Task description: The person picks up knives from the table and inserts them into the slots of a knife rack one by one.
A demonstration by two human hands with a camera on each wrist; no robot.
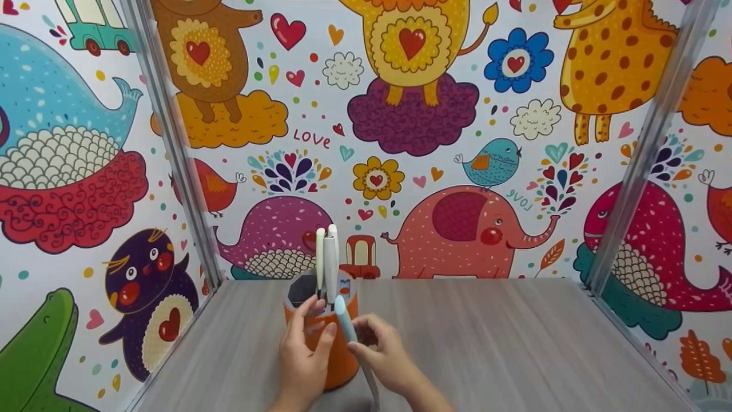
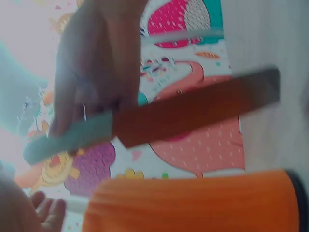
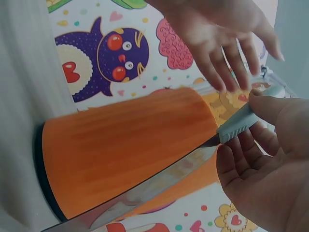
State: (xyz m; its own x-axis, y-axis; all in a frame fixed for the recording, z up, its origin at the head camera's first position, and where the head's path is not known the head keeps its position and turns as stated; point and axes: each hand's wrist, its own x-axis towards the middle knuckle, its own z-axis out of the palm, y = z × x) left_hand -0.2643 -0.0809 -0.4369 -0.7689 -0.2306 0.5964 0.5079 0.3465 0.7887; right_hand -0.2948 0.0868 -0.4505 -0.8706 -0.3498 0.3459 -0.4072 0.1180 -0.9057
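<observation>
My right hand [image 1: 384,350] grips a knife by its light blue handle [image 1: 345,320], beside the right of an orange knife holder [image 1: 337,372]. The knife's broad metal blade [image 3: 159,186] points down along the holder's outside in the right wrist view. Several pale handles [image 1: 330,263] stick up from the holder's mouth. My left hand [image 1: 306,357] is at the holder's near left side, fingers extended by the rim; in the right wrist view the same left hand [image 3: 224,46] holds nothing. Whether it touches the holder is unclear.
The holder stands upright on a grey wood-grain table [image 1: 486,337]. Cartoon-printed panels [image 1: 423,240] enclose the back and both sides, with metal corner posts [image 1: 183,154] at left and right.
</observation>
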